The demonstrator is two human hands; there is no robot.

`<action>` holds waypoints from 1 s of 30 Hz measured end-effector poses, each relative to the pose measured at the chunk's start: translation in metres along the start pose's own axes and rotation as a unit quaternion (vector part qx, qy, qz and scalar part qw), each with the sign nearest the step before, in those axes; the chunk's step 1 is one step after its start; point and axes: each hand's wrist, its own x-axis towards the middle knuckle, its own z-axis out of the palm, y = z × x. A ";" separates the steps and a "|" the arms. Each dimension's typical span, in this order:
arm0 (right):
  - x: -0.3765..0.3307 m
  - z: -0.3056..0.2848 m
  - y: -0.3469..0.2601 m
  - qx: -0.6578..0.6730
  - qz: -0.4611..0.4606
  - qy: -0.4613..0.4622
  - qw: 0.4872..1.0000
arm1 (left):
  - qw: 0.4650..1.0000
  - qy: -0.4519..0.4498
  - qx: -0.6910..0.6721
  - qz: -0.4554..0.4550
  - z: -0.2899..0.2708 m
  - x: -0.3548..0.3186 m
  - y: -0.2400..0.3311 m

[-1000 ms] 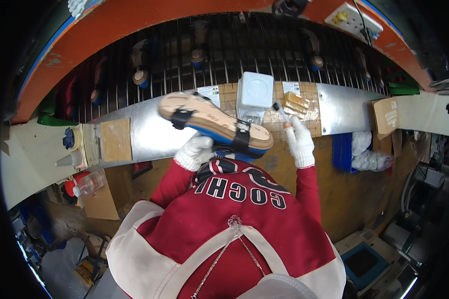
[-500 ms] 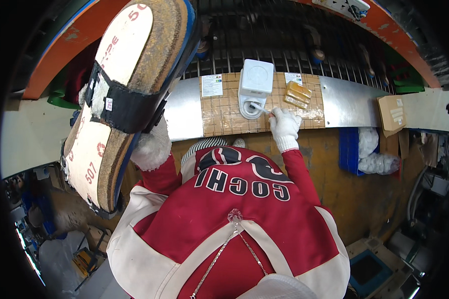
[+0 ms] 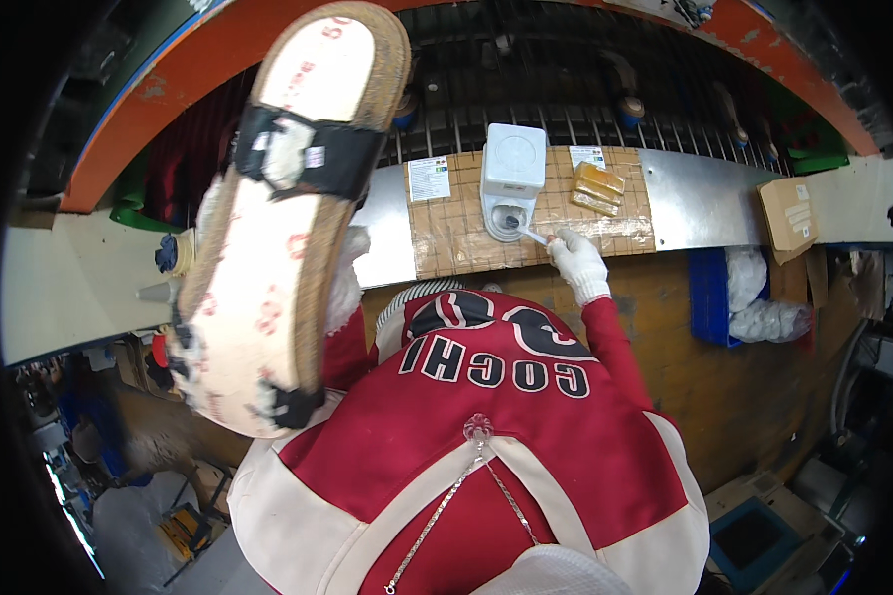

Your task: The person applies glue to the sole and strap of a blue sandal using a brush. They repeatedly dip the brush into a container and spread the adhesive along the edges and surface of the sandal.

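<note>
the left hand (image 3: 346, 280), white-gloved and partly hidden, holds a sandal (image 3: 268, 233) up close on the left, a black strap (image 3: 332, 159) across its pale footbed. the right hand (image 3: 578, 266), gloved too, grips a brush (image 3: 536, 236), its dark tip in the cup (image 3: 498, 230) at the near end of a white dispenser (image 3: 514, 164). that stands on a brown mat (image 3: 446, 233), yellow blocks (image 3: 597, 188) to its right. farther right sit a box (image 3: 787, 213) and, nearer, a blue crate (image 3: 706, 297).
</note>
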 end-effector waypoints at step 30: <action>-0.108 -0.090 -0.187 0.113 -0.425 0.277 0.854 | 0.933 -0.238 0.079 0.256 0.082 0.002 -0.001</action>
